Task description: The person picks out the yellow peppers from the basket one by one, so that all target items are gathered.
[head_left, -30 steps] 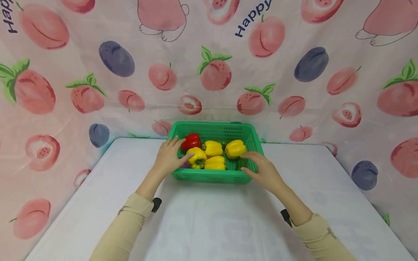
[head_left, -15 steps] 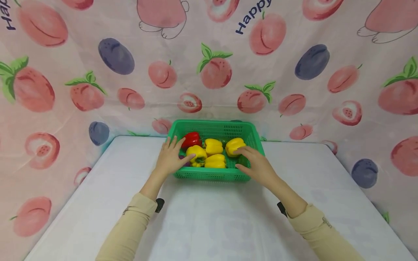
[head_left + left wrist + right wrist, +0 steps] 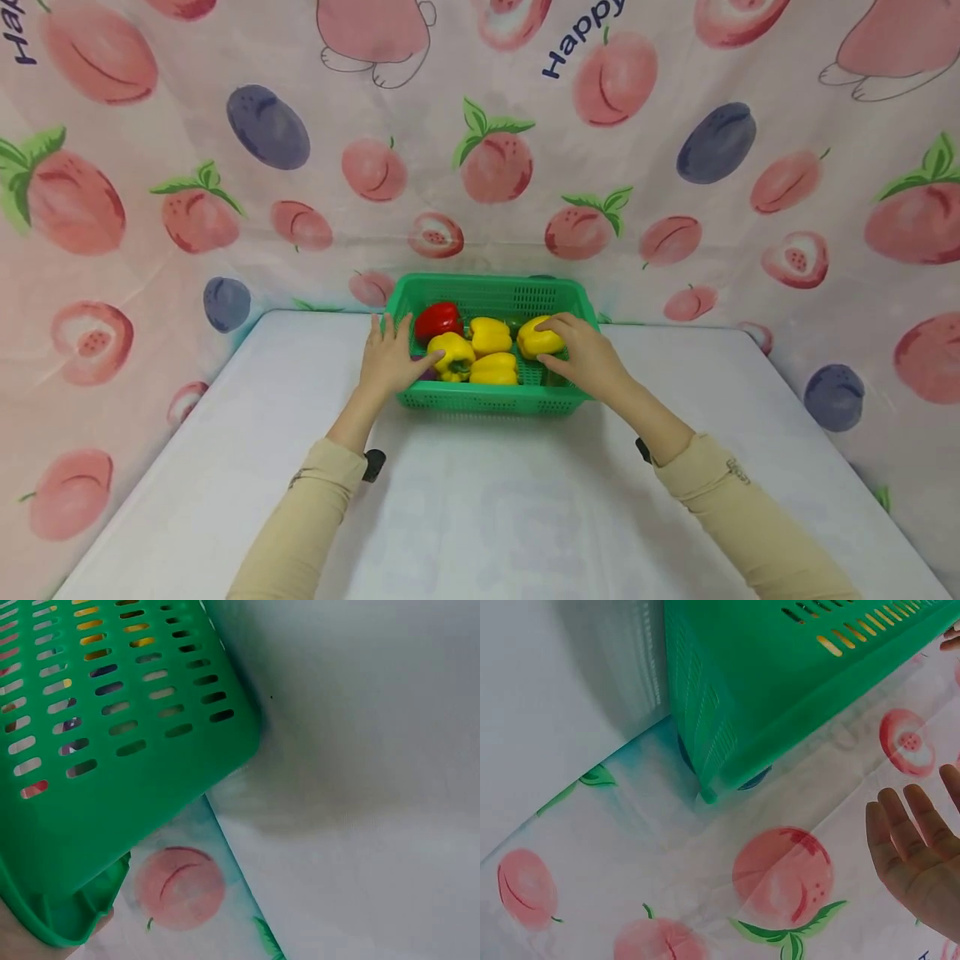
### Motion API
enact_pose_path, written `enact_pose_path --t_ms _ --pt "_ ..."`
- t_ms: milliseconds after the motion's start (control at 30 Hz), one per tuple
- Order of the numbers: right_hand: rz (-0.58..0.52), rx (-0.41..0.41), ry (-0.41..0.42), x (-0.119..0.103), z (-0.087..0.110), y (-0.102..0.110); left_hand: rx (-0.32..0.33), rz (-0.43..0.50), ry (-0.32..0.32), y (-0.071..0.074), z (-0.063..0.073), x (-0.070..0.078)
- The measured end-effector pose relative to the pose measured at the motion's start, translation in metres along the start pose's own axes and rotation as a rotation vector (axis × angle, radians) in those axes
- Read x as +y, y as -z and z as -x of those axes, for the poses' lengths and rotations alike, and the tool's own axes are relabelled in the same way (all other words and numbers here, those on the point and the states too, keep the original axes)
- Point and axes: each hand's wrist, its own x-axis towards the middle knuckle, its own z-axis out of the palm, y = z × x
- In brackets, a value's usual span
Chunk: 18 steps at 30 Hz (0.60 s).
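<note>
A green slotted plastic basket holds a red bell pepper and several yellow ones. My left hand lies over the basket's left rim with fingers spread and straight; its thumb reaches to the front-left yellow bell pepper. From the right, my right hand reaches over the basket. Its fingers overlap the rightmost yellow bell pepper in the head view, with the thumb just below it. In the right wrist view, the right hand's fingers are fairly straight, with nothing showing between them.
A purple item peeks out beneath my left thumb, and a dark green piece below my right. The basket stands near the back of the white table. Fruit-print cloth rises behind it.
My right hand has moved left and slightly up, from beside the rightmost yellow bell pepper to over it. My left hand has stayed almost in place at the rim. The peppers have not moved.
</note>
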Motion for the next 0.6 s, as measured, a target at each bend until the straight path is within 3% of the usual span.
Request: enact_pose_path --t_ms 367,600 --pt "0.054 -0.074 -0.007 0.010 -0.024 0.001 -0.082 -0.059 -0.015 0.005 -0.003 0.004" --pt "0.084 -0.125 -0.056 0.015 -0.039 -0.001 -0.093 -0.072 -0.002 0.008 -0.002 0.005"
